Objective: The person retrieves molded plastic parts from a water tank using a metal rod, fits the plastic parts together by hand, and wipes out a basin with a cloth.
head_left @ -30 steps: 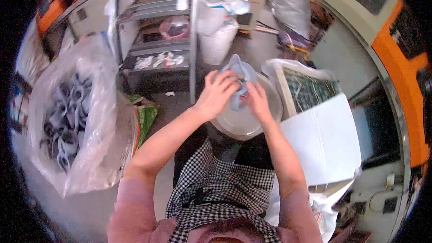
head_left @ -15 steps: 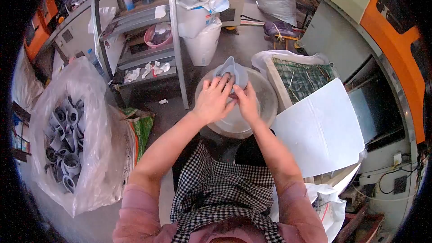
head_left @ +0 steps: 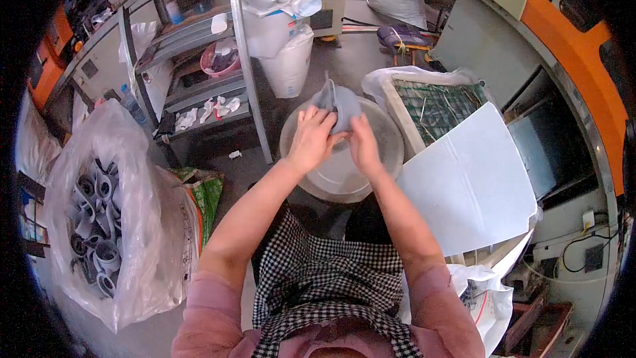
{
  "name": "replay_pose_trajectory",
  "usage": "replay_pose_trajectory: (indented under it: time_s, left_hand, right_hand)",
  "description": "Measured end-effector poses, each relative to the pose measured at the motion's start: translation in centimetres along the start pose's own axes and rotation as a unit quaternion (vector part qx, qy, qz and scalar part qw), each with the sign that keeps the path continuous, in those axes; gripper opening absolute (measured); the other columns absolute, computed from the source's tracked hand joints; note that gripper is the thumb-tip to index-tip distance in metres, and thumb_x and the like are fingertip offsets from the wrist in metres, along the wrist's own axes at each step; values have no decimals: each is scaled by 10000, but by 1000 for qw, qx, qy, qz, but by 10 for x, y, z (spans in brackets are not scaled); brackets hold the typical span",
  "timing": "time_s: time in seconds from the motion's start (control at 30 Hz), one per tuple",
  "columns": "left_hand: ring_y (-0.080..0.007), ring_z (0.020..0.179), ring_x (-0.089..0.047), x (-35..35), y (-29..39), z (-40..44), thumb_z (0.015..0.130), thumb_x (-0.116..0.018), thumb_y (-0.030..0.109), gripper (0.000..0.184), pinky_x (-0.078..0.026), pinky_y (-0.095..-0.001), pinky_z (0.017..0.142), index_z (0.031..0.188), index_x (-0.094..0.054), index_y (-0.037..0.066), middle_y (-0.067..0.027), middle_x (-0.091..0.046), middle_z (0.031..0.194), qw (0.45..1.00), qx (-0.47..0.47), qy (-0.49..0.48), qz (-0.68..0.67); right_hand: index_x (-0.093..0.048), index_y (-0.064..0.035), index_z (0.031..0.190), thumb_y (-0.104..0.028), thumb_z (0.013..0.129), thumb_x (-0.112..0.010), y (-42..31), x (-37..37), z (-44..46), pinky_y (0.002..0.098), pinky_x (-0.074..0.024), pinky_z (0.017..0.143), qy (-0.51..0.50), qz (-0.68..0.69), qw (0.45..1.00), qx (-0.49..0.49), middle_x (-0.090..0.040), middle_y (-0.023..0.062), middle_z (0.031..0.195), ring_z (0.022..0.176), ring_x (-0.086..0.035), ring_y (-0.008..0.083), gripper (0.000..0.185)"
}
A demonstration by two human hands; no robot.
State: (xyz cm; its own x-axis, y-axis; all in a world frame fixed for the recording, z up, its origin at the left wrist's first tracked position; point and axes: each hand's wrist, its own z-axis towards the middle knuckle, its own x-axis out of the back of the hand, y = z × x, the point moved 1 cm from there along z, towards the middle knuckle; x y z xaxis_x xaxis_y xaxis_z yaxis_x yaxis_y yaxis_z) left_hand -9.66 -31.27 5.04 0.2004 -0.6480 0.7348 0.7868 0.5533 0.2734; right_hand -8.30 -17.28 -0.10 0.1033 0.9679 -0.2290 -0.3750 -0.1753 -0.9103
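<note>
And here you are, both hands up over the round tub (head_left: pixel 331 179), with the grey piece (head_left: pixel 348 111) between them above the tub's far half. Your left hand (head_left: pixel 310 138) has its grip on the near left side, fingers bent against it; your right hand (head_left: pixel 364 146) closes its grip on the lower right edge. The piece's pointed tip stands up, clear of your fingers. Look right: it's tight there, the crate (head_left: pixel 398 111) with green netting (head_left: pixel 437 107) right beside the tub's rim, and the white sheet (head_left: pixel 470 182) coming close to that rim at its left edge. Over to your left there's more room, a stretch of dark floor (head_left: pixel 248 169) between the tub and the clear bag (head_left: pixel 156 225) of grey parts (head_left: pixel 99 215). Beyond the tub, open floor runs between the white sacks (head_left: pixel 288 59) and the crate.
</note>
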Motion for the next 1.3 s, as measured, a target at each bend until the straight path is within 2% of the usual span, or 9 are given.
replay_pose_trajectory:
  time_s: [0.07, 0.4, 0.57, 0.73, 1.03, 1.13, 1.17, 1.27, 1.3]
  left_hand:
    - [-317, 966, -462, 3, 2, 4, 715, -702, 213, 388, -334, -425, 834, 1018, -563, 14, -138, -566, 991, 1000, -6, 21, -19]
    - [-225, 877, -553, 25, -25, 17, 767, -713, 295, 411, -436, -341, 786, 1028, -619, -9, -145, -630, 988, 948, 167, -83, -257]
    - [-143, 859, -578, 40, -43, 5, 823, -671, 262, 373, -451, -300, 783, 1062, -609, -17, -86, -652, 972, 871, 283, -33, -400]
    - [-147, 854, -579, 83, -81, -22, 895, -575, 294, 340, -445, -306, 695, 1110, -569, 31, -34, -630, 987, 736, 358, 100, -566]
    - [-230, 1009, -552, 120, -85, -52, 945, -441, 392, 351, -471, -418, 755, 1197, -492, 153, -46, -570, 1136, 604, 381, 135, -687]
    - [-228, 1032, -537, 110, -82, -51, 950, -426, 389, 321, -457, -422, 756, 1170, -508, 171, -43, -562, 1150, 592, 384, 117, -699]
    - [-229, 1020, -540, 105, -82, -52, 949, -430, 392, 317, -455, -410, 750, 1158, -515, 170, -42, -565, 1143, 593, 362, 93, -714]
    - [-168, 805, -581, 104, -56, -43, 926, -469, 426, 409, -442, -305, 608, 1098, -551, 64, -50, -622, 944, 598, 383, 106, -696]
    - [-164, 806, -581, 102, -56, -43, 919, -481, 432, 419, -444, -305, 616, 1084, -563, 56, -51, -627, 942, 614, 378, 86, -688]
  right_hand:
    - [-471, -40, 1202, -407, 955, -409, -23, -5, 8, 317, -423, 852, -12, 287, 952, -100, -554, 61, 1135, 1020, -526, 164, 447]
    - [-530, -38, 1183, -313, 937, -492, -8, 18, 30, 310, -435, 838, -100, 220, 943, -229, -563, 38, 1165, 1026, -541, 167, 371]
    - [-645, 5, 972, -27, 784, -632, -62, 21, 39, 265, -476, 773, -122, -319, 940, -20, -667, 56, 902, 822, -613, 137, 191]
    - [-645, -3, 974, -90, 799, -644, -156, 70, 27, 284, -481, 776, -68, -434, 897, 55, -671, 95, 900, 826, -622, 153, 195]
    - [-652, -3, 745, 81, 699, -617, -327, 193, -155, 270, -504, 695, -79, -487, 819, -292, -670, 79, 788, 737, -622, 139, 101]
    - [-691, 3, 751, 37, 690, -688, -331, 212, -224, 270, -518, 661, -36, -481, 758, -440, -687, 73, 776, 704, -638, 148, 70]
    - [-696, 7, 774, 46, 697, -685, -339, 212, -236, 288, -526, 665, -123, -565, 647, -496, -694, 84, 821, 690, -649, 168, 88]
    - [-702, 0, 802, 0, 695, -708, -298, 281, -296, 303, -525, 655, 13, -272, 730, -627, -696, 108, 842, 693, -658, 177, 107]
    - [-699, -1, 829, -25, 696, -712, -294, 279, -297, 310, -524, 656, -52, -430, 702, -565, -693, 124, 839, 697, -660, 178, 136]
